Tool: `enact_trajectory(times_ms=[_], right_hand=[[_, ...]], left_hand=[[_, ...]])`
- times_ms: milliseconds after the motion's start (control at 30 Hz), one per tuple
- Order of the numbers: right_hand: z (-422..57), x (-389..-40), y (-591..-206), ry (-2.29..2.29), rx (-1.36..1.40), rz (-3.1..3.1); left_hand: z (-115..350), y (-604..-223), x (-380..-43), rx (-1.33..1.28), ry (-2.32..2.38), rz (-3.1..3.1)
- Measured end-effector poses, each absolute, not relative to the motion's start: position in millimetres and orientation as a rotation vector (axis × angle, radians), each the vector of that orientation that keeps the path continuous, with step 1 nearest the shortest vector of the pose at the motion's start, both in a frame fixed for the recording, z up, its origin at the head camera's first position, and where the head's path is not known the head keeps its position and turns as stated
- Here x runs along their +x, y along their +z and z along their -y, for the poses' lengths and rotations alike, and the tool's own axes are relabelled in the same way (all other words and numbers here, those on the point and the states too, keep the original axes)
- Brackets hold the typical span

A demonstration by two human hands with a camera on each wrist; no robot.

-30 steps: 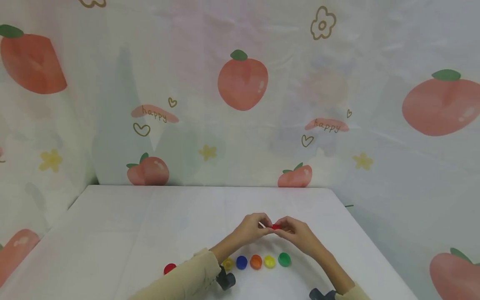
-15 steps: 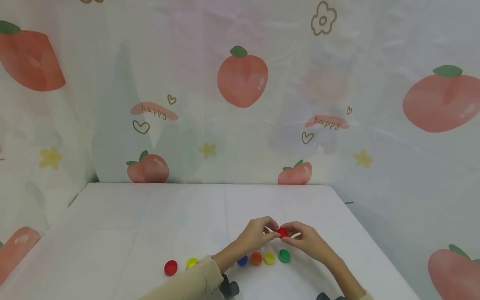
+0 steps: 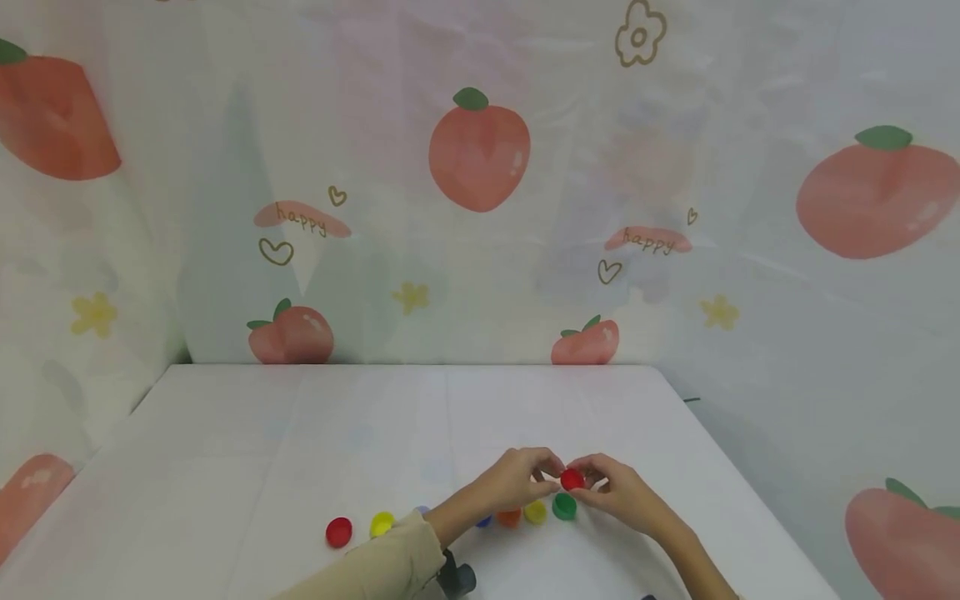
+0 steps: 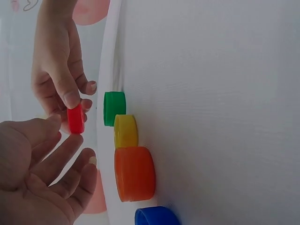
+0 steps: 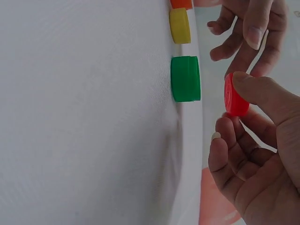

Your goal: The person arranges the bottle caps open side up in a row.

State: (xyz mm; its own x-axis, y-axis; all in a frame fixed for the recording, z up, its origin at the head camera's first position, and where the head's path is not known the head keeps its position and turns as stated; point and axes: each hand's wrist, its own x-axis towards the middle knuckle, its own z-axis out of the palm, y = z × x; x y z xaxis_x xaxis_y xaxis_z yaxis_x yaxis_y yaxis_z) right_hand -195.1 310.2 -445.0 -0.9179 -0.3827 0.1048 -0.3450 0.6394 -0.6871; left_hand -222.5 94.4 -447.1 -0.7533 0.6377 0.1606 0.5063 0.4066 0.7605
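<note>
My right hand (image 3: 622, 496) pinches a small red bottle cap (image 5: 236, 96) between thumb and fingertips, raised above the table. In the head view the red cap shows its round face. Close beside it is my left hand (image 4: 42, 168), fingers loosely spread and fingertips right by the cap's edge, gripping nothing. Below the hands a green cap (image 3: 564, 507) stands on the table, with a yellow cap (image 4: 125, 131), an orange cap (image 4: 135, 173) and a blue cap (image 4: 155, 216) in a row beside it.
Another red cap (image 3: 339, 532) and a second yellow cap (image 3: 382, 523) lie to the left on the white table (image 3: 225, 450). My left sleeve and forearm partly cover the row, including a pale blue piece (image 3: 422, 509). A fruit-printed cloth (image 3: 360, 125) hangs behind.
Both hands have come nearer and slightly right with the red cap, which has turned its face to the head camera. The left fingers have let go of it.
</note>
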Motion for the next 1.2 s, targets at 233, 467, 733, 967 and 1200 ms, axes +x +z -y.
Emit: enact_trajectory(times_ms=[233,467,733,967,1200], right_hand=[[-315,-195,-446,-1.113,-0.667,-2.788],[-320,-191,-451,-0.993,-0.581,-2.797],[-317,-189,-458,-0.918,-0.318,-2.798],[-314,-194,-460,-0.869,-0.217,-2.794],[-319,-193,-458,-0.870,-0.263,-2.776]], left_hand=[[-93,-449,-224,1.068,1.202,-2.496],[-89,-449,-223,1.034,1.185,-2.497],[-84,-450,-223,0.987,1.199,-2.502],[-78,-449,-224,0.970,1.235,-2.524],[-72,-448,-223,0.960,1.245,-2.536]])
